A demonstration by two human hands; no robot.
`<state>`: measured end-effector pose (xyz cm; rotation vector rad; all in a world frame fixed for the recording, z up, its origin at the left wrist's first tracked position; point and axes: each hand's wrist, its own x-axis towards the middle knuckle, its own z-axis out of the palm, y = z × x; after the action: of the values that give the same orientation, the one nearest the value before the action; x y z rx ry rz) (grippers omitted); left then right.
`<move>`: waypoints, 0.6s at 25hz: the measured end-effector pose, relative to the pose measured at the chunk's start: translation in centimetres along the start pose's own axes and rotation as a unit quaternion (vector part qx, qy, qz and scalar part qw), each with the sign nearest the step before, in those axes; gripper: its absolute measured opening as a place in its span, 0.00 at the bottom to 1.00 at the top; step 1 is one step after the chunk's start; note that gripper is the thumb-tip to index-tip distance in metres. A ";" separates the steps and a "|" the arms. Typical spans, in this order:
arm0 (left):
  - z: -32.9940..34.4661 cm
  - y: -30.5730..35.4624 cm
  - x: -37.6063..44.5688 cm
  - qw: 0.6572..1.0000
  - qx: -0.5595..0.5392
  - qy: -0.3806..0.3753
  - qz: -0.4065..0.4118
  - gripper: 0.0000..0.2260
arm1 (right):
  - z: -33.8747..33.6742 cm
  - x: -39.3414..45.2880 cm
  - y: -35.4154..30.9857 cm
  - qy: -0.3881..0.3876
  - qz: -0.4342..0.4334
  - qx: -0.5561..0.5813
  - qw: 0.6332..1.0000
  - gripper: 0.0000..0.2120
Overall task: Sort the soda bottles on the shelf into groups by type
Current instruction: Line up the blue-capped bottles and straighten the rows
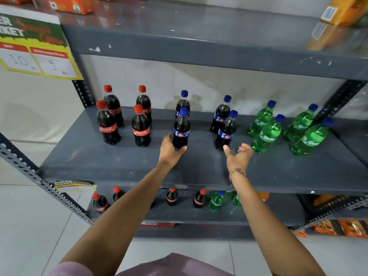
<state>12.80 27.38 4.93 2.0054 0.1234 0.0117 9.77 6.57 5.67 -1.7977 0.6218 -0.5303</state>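
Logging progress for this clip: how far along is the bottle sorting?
Nearly done: four Cokes, four blue-capped colas and four Sprites stand in separate groups. Left hand cups the base of the front cola; right hand is open, empty. Left: perhaps closing the gap between the cola pairs.

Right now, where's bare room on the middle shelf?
Free: the front strip of the shelf ahead of all bottles, plus the gap between the Coke group and the blue-cap colas' left pair. Crowded: inside each group, especially the Sprites at right.
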 end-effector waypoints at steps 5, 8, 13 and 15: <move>2.1 1.2 0.0 0.997 -0.032 0.071 -0.017 0.22 | -1.6 3.0 0.5 -0.207 -0.025 -0.034 0.978 0.36; 2.4 1.6 -0.1 0.995 -0.024 0.089 -0.024 0.20 | -1.4 3.7 0.5 -0.191 -0.026 -0.013 0.981 0.27; 2.5 1.8 -0.4 0.995 -0.010 0.090 -0.030 0.21 | -1.1 3.9 0.8 -0.174 -0.025 0.022 0.984 0.22; 2.5 1.8 -0.5 0.995 -0.003 0.089 -0.036 0.21 | -1.1 4.0 1.0 -0.182 -0.035 0.025 0.982 0.22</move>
<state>12.62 24.30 5.52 1.9903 0.3083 0.1448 12.00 2.94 5.27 -1.8140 0.2920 -0.2491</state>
